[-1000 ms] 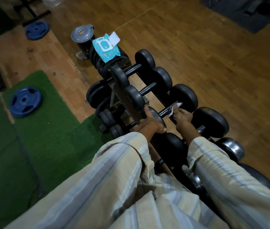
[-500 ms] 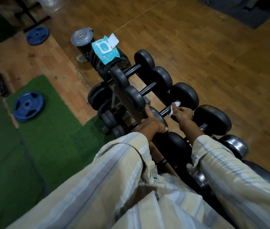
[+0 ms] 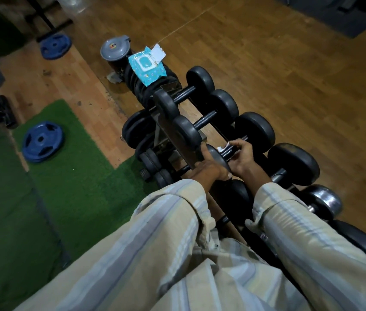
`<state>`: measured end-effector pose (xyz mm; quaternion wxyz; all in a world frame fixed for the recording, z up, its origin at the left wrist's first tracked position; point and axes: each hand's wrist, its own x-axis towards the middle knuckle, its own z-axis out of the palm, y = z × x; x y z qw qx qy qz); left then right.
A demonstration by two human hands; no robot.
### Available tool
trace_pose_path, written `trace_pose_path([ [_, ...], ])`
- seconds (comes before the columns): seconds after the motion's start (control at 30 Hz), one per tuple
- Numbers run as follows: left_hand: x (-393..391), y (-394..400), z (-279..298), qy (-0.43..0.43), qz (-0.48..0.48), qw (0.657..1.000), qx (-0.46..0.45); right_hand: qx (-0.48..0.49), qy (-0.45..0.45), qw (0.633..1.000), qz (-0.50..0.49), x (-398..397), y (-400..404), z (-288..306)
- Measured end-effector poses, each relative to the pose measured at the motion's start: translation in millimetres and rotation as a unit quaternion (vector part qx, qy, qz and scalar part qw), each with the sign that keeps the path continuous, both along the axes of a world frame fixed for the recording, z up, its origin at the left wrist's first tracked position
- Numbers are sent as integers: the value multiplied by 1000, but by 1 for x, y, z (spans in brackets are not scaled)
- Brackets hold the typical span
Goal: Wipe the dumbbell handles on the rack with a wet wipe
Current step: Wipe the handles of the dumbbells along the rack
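Several dumbbells in a row on the rack [image 3: 170, 131], black heads either side. Two blue plates [image 3: 42, 142] on the floor to the left. Wipe pack [image 3: 147, 67] with flap up at the far end. Left hand [image 3: 210, 168] clasping a dumbbell head [image 3: 216, 157]. Right hand [image 3: 242, 157] curled round that dumbbell's handle [image 3: 228, 153], wipe [image 3: 222, 148] pressed against the bar.

I have one view only, from the head camera, looking forward and steeply down past my striped sleeves [image 3: 159, 243]. It sits close above the dumbbell rack [image 3: 173, 133], which runs away up the frame. The wide angle takes in wooden floor [image 3: 289, 86] right and green mat [image 3: 72, 176] left.
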<state>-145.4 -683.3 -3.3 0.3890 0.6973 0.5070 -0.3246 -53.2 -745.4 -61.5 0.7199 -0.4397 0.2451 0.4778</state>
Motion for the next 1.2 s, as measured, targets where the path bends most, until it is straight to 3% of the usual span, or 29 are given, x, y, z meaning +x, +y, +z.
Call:
trace_pose_path([
  [0.2, 0, 1, 0, 2, -17, 1000, 1, -157, -70, 968, 185, 0, -8, 0],
  [0.37, 1, -1, 5, 8, -26, 1000, -1, -264, -196, 899, 288, -3, -22, 23],
  [0.47, 3, -3, 2, 9, -19, 1000, -1, -336, -295, 831, 331, 6, -24, 40],
  [0.57, 2, -4, 2, 5, 9, 1000, -4, -451, -457, 701, 310, 14, -26, 51],
  [0.63, 2, -4, 1, -14, 22, 1000, 3, -534, -593, 559, 225, 16, -31, 53],
  [0.7, 1, -5, 4, -12, 2, 1000, 10, -522, -716, 437, 153, 16, -33, 57],
  [0.8, 1, -4, 7, 5, -5, 1000, -4, -436, -811, 325, 215, 27, -31, 37],
  [0.87, 0, -4, 9, 3, -7, 1000, -2, -413, -794, 301, 330, 30, -31, 15],
  [0.9, 0, -3, 9, 4, -10, 1000, 1, -411, -772, 308, 374, 27, -32, 7],
  [1.0, 0, -2, 9, -1, -18, 1000, 0, -410, -733, 342, 422, 21, -27, -7],
  [1.1, 0, -1, 6, 2, -21, 1000, -4, -388, -711, 321, 491, 21, -10, 4],
  [1.2, -1, -2, 6, -5, -30, 1000, 2, -324, -699, 344, 536, 23, -5, 11],
])
